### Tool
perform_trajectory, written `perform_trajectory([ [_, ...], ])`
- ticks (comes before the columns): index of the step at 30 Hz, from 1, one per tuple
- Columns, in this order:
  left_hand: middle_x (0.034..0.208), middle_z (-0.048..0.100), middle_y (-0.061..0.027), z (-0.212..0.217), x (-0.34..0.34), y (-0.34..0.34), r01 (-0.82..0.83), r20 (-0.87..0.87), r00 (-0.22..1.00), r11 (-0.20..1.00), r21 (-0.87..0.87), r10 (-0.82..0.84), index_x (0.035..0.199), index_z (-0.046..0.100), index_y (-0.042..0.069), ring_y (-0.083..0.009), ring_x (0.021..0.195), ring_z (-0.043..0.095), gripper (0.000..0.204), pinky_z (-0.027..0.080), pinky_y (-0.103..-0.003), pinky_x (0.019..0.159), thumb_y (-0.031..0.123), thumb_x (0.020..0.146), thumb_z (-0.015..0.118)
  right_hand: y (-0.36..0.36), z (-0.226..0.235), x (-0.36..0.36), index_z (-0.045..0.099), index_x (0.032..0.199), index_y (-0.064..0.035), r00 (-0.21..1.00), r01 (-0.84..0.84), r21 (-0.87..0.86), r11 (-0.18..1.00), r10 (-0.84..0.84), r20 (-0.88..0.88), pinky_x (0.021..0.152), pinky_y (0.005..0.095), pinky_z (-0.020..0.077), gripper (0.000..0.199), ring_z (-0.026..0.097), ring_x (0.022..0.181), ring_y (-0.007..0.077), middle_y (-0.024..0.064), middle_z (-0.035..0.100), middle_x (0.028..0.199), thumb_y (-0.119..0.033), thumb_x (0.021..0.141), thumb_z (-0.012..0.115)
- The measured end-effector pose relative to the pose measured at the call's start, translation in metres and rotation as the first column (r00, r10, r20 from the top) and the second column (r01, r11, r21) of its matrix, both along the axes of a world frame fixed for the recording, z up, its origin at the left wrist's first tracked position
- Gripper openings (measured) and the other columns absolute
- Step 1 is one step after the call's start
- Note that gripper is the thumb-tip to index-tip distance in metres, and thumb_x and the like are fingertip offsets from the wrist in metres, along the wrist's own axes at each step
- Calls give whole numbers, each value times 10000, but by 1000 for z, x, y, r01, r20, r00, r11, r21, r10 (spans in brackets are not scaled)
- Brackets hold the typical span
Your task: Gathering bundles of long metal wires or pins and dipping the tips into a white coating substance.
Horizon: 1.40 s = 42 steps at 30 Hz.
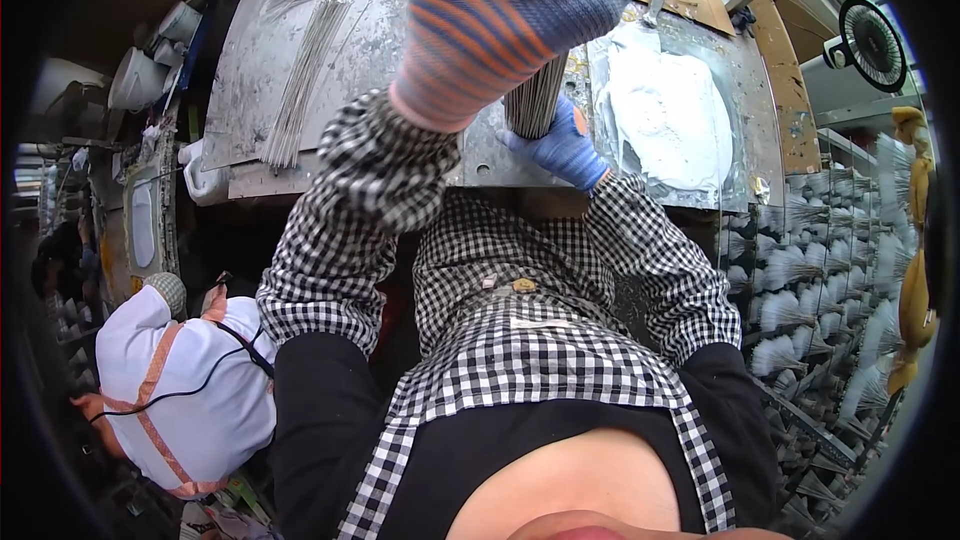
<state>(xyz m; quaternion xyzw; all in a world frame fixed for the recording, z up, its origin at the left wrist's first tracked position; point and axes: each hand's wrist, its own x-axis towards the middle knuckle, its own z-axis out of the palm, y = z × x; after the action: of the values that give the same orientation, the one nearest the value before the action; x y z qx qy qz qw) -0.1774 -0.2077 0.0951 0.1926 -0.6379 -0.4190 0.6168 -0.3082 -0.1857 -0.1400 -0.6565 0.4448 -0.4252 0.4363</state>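
Note:
A thick bundle of thin grey wires (535, 100) stands nearly upright over the table's near edge, its crimped or looped ends packed together at the top. My left hand (490, 35), in an orange and blue striped knit glove with a blue palm, is closed round the bundle just below that top. Lower down, my right hand (568, 145) in a blue glove grips the bundle's bottom end; some of its fingers are hidden behind the wires. A patch of orange shows on the right glove.
Loose wires (305, 85) lie on the spattered grey table (375, 50). At right are white paste (670, 115) on a board and a scraper (655, 8). A fan (872, 45) and racks of pale tufts (800, 270) stand further right. Another person (190, 390) is at left.

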Motion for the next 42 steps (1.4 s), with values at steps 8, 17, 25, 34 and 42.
perform_trajectory([
  [8,990,610,5,-22,-16,-8,32,-59,998,999,-16,-33,1183,561,70,-40,837,586,465,528,-219,750,-63,785,762,1,-5,-4,547,1343,-48,1000,25,-2,1000,-25,-15,886,370,564,778,678,971,196,99,708,1088,-306,715,925],
  [17,1054,644,-39,-29,-23,-18,151,-13,988,984,-91,-153,1215,555,64,-89,890,640,492,568,-230,777,-3,785,783,-4,18,5,671,1057,-39,997,50,-7,999,-49,63,778,344,579,448,689,831,152,55,725,931,-313,780,892],
  [25,1069,664,-65,18,44,-27,259,577,778,964,63,-247,1204,605,55,-146,936,663,381,579,-271,812,60,853,753,-6,22,-5,720,913,-69,1000,11,-9,1000,-11,-1,696,324,589,279,701,718,126,35,739,806,-300,825,849],
  [34,1087,687,-96,41,33,-42,278,794,562,957,83,-232,1191,662,46,-210,989,688,281,593,-317,851,131,930,718,-9,19,-4,689,947,-44,998,31,-69,997,-27,57,688,334,581,345,695,746,140,52,726,828,-309,799,853],
  [42,879,694,-109,64,-13,-13,360,853,514,879,-312,92,969,721,-7,-233,780,708,120,600,-336,712,62,874,694,9,24,-3,665,1109,-36,996,-14,51,999,9,92,781,328,553,405,645,795,135,43,680,855,-247,810,838],
])
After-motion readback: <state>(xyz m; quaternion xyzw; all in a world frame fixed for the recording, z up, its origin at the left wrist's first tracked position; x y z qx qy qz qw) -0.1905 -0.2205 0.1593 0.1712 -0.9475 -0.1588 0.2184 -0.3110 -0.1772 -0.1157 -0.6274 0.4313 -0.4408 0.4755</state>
